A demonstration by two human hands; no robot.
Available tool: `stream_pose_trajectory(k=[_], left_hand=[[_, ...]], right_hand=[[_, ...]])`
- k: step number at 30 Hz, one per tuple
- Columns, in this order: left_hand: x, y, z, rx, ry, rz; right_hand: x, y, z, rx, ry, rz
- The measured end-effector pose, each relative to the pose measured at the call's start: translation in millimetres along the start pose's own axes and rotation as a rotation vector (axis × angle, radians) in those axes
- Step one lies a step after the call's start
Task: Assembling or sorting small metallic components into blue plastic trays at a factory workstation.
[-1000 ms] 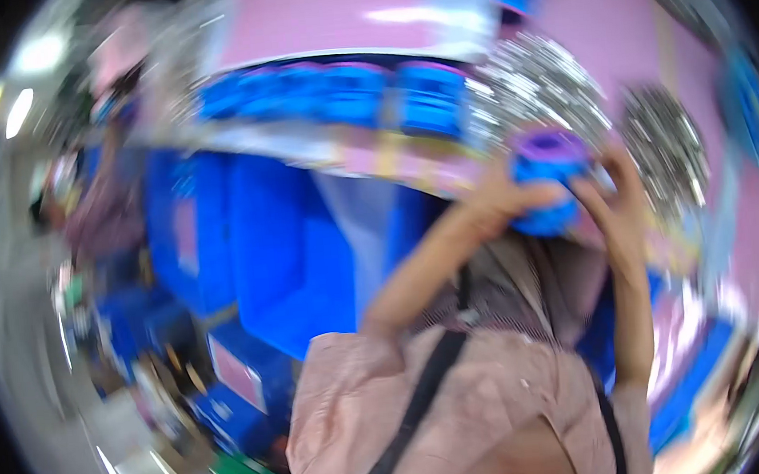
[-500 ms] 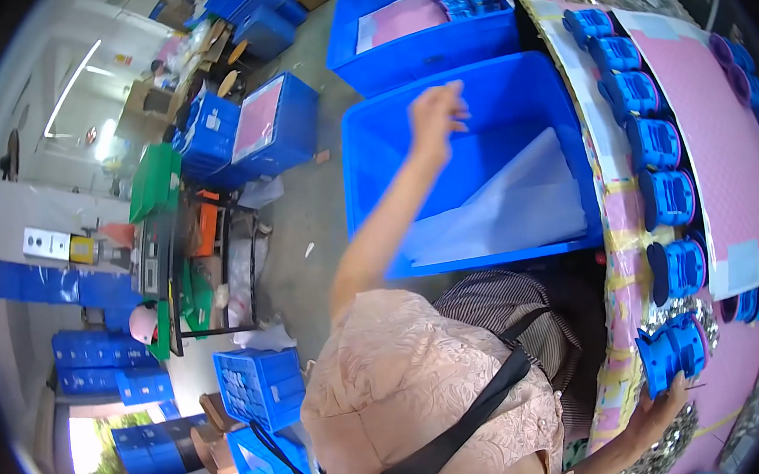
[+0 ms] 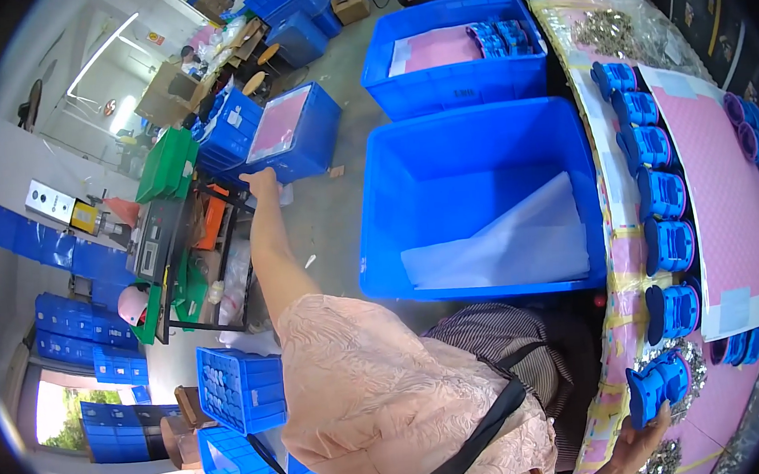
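My right hand (image 3: 642,441), at the lower right, grips a blue sandal-like shoe (image 3: 660,386) from its near side, above the pink-covered table (image 3: 718,402). In line with it, farther along the table, stand several similar blue shoes (image 3: 668,245) with dark soles, beside a long pink quilted sheet (image 3: 720,201). Out to the left, over the floor, stretches my left arm. My left hand (image 3: 261,180) is small and foreshortened there, with its fingers mostly hidden; no object shows in it.
A large blue bin (image 3: 444,156) left of the table contains a translucent white sheet (image 3: 509,245). Behind it, another blue bin (image 3: 453,96) holds pink sheets and blue shoes. Shiny metal pieces (image 3: 604,34) lie on the table. Blue crates (image 3: 253,389) stand at the lower left.
My left hand has swung from over the large bin out to the left. My right hand still holds the blue shoe, now tilted differently. The whole view has shifted somewhat.
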State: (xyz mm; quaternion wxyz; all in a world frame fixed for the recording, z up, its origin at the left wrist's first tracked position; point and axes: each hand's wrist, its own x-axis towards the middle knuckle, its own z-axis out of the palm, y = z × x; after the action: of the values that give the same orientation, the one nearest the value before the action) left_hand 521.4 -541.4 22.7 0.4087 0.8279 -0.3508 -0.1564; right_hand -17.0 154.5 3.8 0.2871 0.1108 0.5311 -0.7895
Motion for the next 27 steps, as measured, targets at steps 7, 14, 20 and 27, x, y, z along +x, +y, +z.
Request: stream_pose_trajectory(k=[7, 14, 20, 27], left_hand=[[-113.7, 38.7, 98.7, -0.067, -0.455, 0.386], [-504.8, 123.6, 63.8, -0.125, -1.987, 0.579], [-677.7, 123.2, 46.5, -0.034, -2.508, 0.722], [-731.3, 161.9, 55.9, 0.485, -2.763, 1.338]], right_hand=[[-7.1, 2.9, 22.5, 0.086, 0.042, -0.046], [5.7, -29.6, 76.9, -0.053, -0.076, -0.092], [8.4, -37.5, 81.0, -0.111, -0.109, -0.233], [12.6, -43.2, 61.1, -0.461, -0.113, -0.291]])
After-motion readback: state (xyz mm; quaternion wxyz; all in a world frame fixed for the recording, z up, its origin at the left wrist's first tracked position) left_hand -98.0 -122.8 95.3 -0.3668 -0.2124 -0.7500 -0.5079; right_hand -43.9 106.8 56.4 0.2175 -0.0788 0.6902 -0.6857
